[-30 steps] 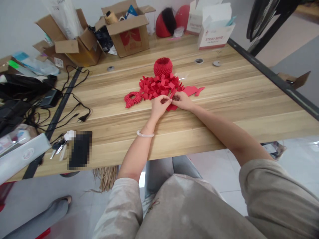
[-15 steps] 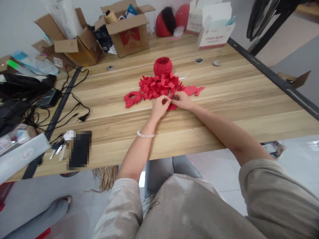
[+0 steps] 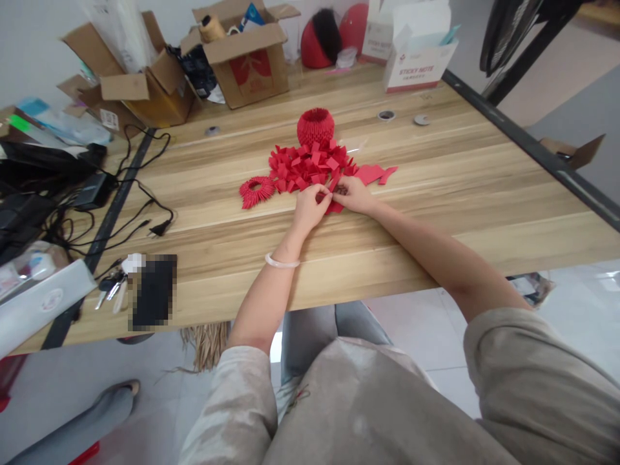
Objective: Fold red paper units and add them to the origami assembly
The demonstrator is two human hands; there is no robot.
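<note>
My left hand (image 3: 311, 208) and my right hand (image 3: 354, 196) meet at the fingertips, both closed in a pinch on a small piece of red paper (image 3: 334, 185). Just behind them lies a heap of folded red paper pieces (image 3: 310, 161). A round red paper bowl (image 3: 315, 126) stands behind the heap. To its left rests a red paper ring (image 3: 256, 191) made of folded pieces. Flat red paper sheets (image 3: 371, 174) lie right of the heap, and more red paper shows under my fingers.
Open cardboard boxes (image 3: 252, 64) and a sticky note box (image 3: 419, 64) stand at the wooden table's (image 3: 436, 148) back. Black cables (image 3: 155, 194), keys (image 3: 116, 284) and a dark pixelated object (image 3: 154, 294) lie left. A person's leg (image 3: 82, 420) shows at lower left.
The view has shifted very slightly. Both hands stay pinched together in nearly the same place, and the red paper things have not visibly moved on the table.
</note>
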